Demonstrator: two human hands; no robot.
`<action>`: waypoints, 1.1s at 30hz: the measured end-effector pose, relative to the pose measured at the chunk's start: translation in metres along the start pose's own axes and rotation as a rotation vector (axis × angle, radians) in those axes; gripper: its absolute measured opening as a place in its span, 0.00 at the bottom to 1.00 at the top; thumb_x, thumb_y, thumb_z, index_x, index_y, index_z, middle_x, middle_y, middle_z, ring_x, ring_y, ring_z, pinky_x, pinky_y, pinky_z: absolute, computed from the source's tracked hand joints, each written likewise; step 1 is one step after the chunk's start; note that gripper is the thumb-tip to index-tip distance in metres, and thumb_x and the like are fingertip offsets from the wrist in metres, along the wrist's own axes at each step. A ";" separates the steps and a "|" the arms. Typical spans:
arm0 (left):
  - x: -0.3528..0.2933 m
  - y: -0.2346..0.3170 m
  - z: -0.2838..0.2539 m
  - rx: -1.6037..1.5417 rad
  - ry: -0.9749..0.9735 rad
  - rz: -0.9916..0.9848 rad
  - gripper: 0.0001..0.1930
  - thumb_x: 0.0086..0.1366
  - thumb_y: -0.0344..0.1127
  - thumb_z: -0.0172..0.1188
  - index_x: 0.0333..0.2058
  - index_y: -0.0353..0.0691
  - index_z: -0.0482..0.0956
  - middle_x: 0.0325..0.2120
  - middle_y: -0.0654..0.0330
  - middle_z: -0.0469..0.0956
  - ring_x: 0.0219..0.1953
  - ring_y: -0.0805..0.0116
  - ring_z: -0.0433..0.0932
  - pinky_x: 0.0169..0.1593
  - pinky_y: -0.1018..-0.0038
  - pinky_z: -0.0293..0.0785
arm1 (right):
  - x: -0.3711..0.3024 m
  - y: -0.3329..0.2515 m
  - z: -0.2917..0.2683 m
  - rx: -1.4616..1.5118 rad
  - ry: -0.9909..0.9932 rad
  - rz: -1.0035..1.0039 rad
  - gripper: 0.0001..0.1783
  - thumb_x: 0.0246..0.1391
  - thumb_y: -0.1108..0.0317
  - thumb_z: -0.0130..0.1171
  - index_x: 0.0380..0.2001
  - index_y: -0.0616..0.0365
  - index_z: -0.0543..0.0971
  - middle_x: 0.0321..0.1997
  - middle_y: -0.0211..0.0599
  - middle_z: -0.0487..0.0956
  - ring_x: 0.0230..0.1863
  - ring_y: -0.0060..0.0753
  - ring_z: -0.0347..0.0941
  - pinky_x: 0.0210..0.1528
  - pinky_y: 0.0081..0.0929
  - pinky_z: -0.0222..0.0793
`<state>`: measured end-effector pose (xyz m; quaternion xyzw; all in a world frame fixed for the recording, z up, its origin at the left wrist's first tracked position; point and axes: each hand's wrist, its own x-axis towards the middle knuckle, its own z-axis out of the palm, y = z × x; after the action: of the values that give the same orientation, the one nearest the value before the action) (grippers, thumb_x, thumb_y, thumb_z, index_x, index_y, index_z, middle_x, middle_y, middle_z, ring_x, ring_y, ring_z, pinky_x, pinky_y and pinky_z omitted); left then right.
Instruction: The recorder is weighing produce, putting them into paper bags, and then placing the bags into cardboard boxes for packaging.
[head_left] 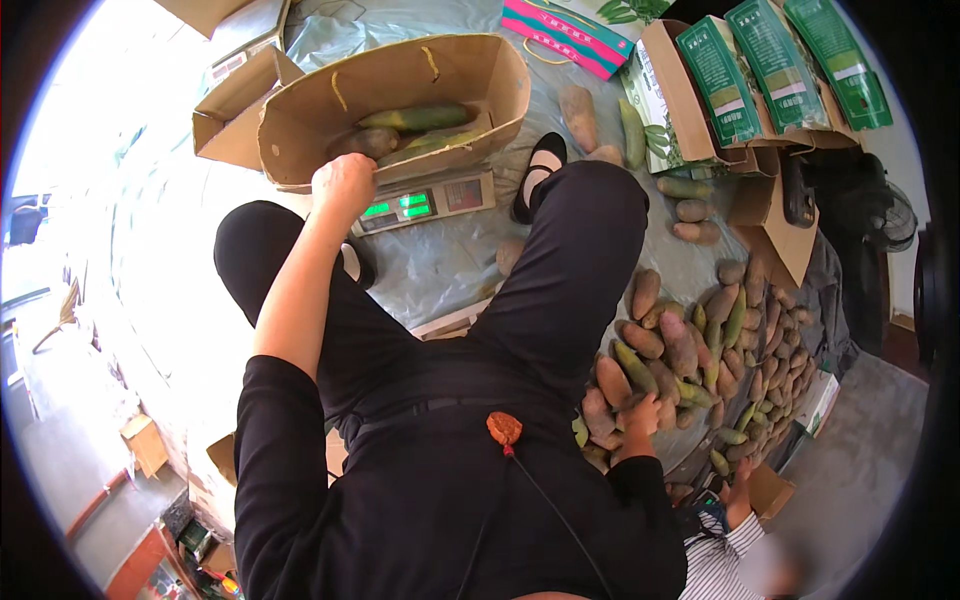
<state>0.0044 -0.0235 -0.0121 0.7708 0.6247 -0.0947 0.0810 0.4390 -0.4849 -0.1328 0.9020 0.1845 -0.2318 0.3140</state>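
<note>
My left hand (345, 185) is closed on the near edge of an open cardboard box (395, 75) with cord handles. Inside lie a few long green radishes (420, 118) and a brown tuber-like root (375, 142). The box rests on a scale whose green-lit display (412, 205) faces me. Down at my right side, my right hand (640, 415) reaches into a heap of earthy brown roots (680, 345) and green radishes (633, 366). Its fingers touch the roots there, but whether they grip one is unclear.
Green cartons (718, 80) stand in a cardboard box at the far right, near a pink and blue box (568, 35). Loose roots (578, 117) lie on the plastic sheet (440, 255). At lower right, another person in a striped sleeve (715, 550) reaches toward the heap.
</note>
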 end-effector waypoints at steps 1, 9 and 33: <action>0.000 0.000 0.000 -0.005 -0.017 -0.007 0.10 0.52 0.32 0.54 0.31 0.49 0.82 0.30 0.56 0.80 0.36 0.55 0.79 0.39 0.64 0.75 | -0.001 0.002 0.002 -0.001 0.006 -0.005 0.38 0.41 0.57 0.66 0.54 0.49 0.58 0.55 0.39 0.62 0.49 0.50 0.69 0.46 0.43 0.71; 0.001 -0.002 0.000 0.013 -0.032 -0.014 0.09 0.52 0.30 0.54 0.31 0.48 0.82 0.30 0.56 0.80 0.36 0.55 0.79 0.39 0.65 0.75 | -0.016 0.021 -0.030 0.248 0.149 -0.038 0.45 0.31 0.62 0.70 0.54 0.51 0.59 0.53 0.43 0.63 0.48 0.52 0.70 0.44 0.43 0.71; 0.006 -0.009 0.007 -0.002 -0.051 -0.038 0.09 0.50 0.29 0.55 0.30 0.48 0.82 0.28 0.55 0.80 0.36 0.54 0.79 0.39 0.64 0.75 | -0.136 -0.230 -0.416 1.355 0.256 -1.472 0.41 0.33 0.73 0.70 0.53 0.64 0.62 0.52 0.42 0.66 0.52 0.33 0.66 0.53 0.28 0.64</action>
<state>-0.0031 -0.0178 -0.0206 0.7561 0.6371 -0.1150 0.0957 0.3423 -0.0697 0.1188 0.5702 0.5573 -0.3256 -0.5082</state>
